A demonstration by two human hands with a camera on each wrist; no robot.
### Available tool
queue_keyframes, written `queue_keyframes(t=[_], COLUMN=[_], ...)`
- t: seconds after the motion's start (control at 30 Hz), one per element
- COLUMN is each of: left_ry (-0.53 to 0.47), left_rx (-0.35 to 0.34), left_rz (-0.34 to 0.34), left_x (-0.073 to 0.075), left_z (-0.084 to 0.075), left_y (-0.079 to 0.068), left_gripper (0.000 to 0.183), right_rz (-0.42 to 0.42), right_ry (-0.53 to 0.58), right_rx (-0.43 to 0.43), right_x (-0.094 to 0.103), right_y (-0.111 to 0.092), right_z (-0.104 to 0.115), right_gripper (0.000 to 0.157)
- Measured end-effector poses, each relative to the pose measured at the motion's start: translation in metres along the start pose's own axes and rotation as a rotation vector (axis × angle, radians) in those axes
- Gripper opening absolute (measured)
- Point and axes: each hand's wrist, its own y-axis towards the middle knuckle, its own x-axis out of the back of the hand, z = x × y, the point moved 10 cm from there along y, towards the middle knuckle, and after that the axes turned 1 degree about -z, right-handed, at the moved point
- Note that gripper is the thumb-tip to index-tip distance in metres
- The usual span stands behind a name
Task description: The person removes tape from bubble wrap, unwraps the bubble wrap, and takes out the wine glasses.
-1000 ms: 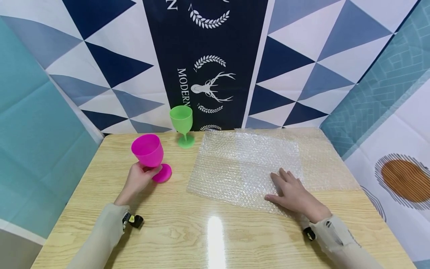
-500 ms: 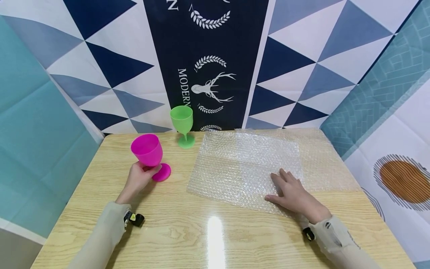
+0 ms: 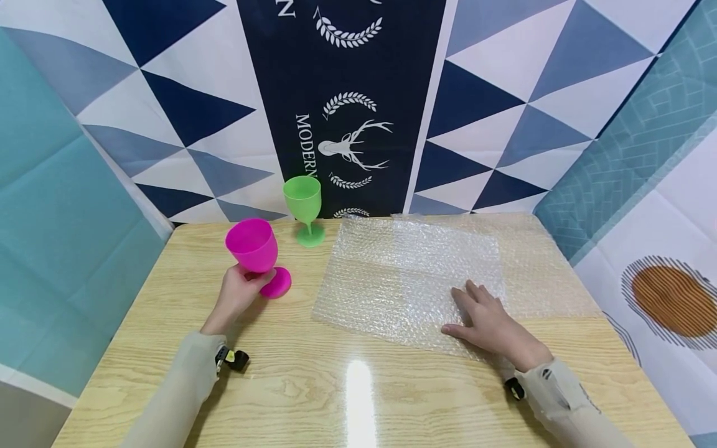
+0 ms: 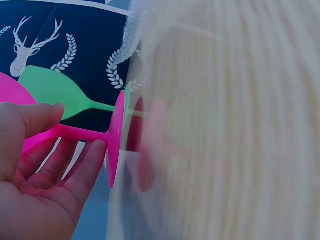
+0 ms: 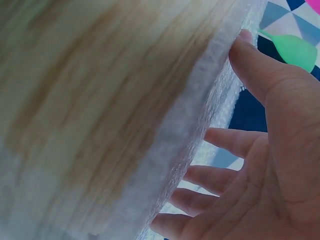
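My left hand [image 3: 238, 291] grips a pink plastic goblet [image 3: 253, 246] by its stem, the cup tilted up and to the left. In the left wrist view the thumb and curled fingers close round the stem, and the goblet's foot [image 4: 117, 140] stands just above the wood. Fingers spread, my right hand [image 3: 487, 323] rests on a sheet of clear bubble wrap [image 3: 386, 280]. From the right wrist its fingertips touch the wrap [image 5: 185, 140] near the front edge. Behind the pink goblet a green goblet [image 3: 304, 202] stands upright at the table's back edge.
The bubble wrap lies in overlapping layers, and a further sheet [image 3: 546, 274] reaches the right side of the wooden table [image 3: 291, 386]. A patterned cloth wall [image 3: 358, 74] rises directly behind the table, with more hangings at both sides.
The left hand has moved slightly right and away from me, carrying the pink goblet with it. The right hand, the bubble wrap and the green goblet have stayed in place.
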Motion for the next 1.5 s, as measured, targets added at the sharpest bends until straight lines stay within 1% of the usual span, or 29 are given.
queue_keyframes(t=[0.17,0.27,0.47,0.93,1.5], left_ry=[-0.007,0.0,-0.034,-0.004,0.007], left_rx=[-0.01,0.0,0.011,0.0,0.018], left_rz=[0.004,0.006,0.019,0.028,0.033], left_x=[-0.004,-0.005,-0.006,-0.006,-0.004], left_z=[-0.008,-0.011,-0.017,-0.027,-0.02], left_y=[0.006,0.009,0.016,0.027,0.038], left_gripper=[0.034,0.032,0.031,0.035,0.038], right_rz=[-0.001,0.002,0.011,0.002,0.005], right_ry=[-0.005,-0.001,0.005,0.002,0.001], right_rx=[-0.002,-0.004,-0.008,-0.005,-0.005], right_x=[0.001,0.001,0.0,0.001,-0.002], right_y=[0.001,0.001,0.001,0.0,0.0], right_z=[-0.001,-0.002,-0.001,0.002,0.001], right_gripper=[0.089,0.089,0.09,0.09,0.09])
